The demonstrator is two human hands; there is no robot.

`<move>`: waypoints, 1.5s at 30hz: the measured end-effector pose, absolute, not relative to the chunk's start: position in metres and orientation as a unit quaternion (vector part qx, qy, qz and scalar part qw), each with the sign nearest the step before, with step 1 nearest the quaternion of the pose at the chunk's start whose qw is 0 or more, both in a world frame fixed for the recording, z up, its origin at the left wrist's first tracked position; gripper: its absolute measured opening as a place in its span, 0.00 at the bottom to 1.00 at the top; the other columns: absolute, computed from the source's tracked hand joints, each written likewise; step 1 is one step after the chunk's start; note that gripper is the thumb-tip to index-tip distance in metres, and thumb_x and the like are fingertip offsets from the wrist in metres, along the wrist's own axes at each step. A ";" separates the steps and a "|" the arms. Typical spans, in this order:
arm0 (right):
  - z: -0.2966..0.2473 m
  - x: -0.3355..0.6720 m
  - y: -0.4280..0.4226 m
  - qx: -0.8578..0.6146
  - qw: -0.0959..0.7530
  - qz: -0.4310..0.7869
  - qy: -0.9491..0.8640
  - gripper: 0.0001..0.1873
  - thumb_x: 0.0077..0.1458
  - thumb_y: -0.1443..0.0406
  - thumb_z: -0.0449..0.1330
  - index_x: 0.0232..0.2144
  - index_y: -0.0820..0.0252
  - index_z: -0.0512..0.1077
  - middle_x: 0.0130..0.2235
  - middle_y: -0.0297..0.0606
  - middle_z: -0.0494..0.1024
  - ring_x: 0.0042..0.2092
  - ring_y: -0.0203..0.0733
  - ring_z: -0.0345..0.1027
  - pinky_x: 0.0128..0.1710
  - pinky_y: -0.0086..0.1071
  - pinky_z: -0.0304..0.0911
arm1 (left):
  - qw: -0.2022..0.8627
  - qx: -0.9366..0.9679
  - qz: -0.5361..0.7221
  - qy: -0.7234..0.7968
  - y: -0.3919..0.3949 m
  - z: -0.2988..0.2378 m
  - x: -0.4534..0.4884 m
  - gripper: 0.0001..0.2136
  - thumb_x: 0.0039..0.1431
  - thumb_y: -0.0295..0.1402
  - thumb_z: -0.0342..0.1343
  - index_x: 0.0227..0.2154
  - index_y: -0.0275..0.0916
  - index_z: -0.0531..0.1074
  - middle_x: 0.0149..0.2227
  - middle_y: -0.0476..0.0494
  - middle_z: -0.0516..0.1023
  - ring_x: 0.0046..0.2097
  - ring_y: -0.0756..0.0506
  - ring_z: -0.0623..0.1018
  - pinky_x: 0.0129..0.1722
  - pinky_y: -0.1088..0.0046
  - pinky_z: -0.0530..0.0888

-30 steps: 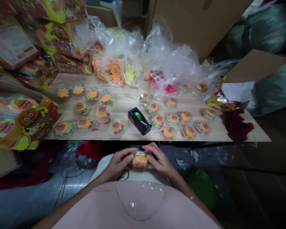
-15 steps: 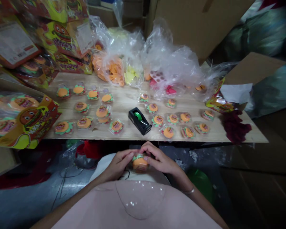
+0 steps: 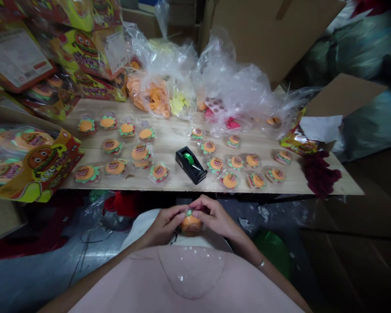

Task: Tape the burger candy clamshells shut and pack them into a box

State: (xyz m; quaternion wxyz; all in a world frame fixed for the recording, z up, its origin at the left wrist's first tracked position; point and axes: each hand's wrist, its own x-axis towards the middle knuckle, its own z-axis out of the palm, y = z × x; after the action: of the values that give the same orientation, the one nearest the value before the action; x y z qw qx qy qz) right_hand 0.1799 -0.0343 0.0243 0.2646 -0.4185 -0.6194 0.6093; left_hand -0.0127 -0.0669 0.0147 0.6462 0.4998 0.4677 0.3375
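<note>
Between my hands, just below the table's front edge, is a gummy burger in a clear plastic case [image 3: 191,226], its orange bun facing up. My left hand [image 3: 164,221] grips it from the left, with the thumb across its top edge. On the other side my right hand [image 3: 213,215] holds it, thumb and fingers closed over the far rim. A black tape dispenser [image 3: 191,165] with a green core stands on the table [image 3: 169,143] ahead of my hands. Several more packed burgers [image 3: 216,164] lie spread to its right, and others [image 3: 159,172] to its left.
An opened display box [image 3: 48,165] of burgers stands at the left, with stacked boxes [image 3: 84,52] behind. Clear bags [image 3: 234,87] of orange, yellow and pink pieces line the back. A dark red cloth [image 3: 321,174] and another open box [image 3: 301,137] are at the right.
My thumbs have shifted inward over the burger case, which now shows less of its green edge. Both hands keep hold of it. The things on the table stay in place.
</note>
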 end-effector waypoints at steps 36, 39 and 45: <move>-0.084 0.147 -0.014 -0.623 0.496 0.548 -0.255 0.17 0.35 0.56 0.67 0.19 0.63 0.68 0.20 0.30 0.70 0.24 0.34 0.60 0.26 0.30 0.60 | 0.718 0.152 0.435 0.521 -0.019 -0.073 0.033 0.20 0.38 0.43 0.68 0.29 0.30 0.74 0.27 0.42 0.79 0.30 0.45 0.78 0.33 0.71 0.73; -0.087 0.146 -0.014 -0.640 0.485 0.522 -0.287 0.16 0.38 0.56 0.65 0.19 0.63 0.68 0.21 0.31 0.70 0.24 0.35 0.61 0.27 0.30 0.60 | 0.706 0.169 0.429 0.538 -0.017 -0.075 0.035 0.21 0.39 0.46 0.66 0.28 0.30 0.74 0.26 0.41 0.79 0.30 0.44 0.77 0.32 0.70 0.72; -0.083 0.145 -0.014 -0.658 0.473 0.501 -0.304 0.15 0.40 0.56 0.64 0.20 0.63 0.68 0.21 0.32 0.71 0.24 0.35 0.62 0.26 0.29 0.61 | 0.677 0.191 0.419 0.574 -0.011 -0.081 0.034 0.22 0.37 0.47 0.66 0.26 0.30 0.75 0.25 0.41 0.79 0.29 0.44 0.77 0.31 0.70 0.72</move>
State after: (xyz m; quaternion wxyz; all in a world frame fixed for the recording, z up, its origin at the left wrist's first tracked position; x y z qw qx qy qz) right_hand 0.1453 -0.0143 -0.0834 0.4726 -0.6582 -0.3036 0.5012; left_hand 0.0342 -0.0114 -0.0815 0.6770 0.1907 0.5744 0.4188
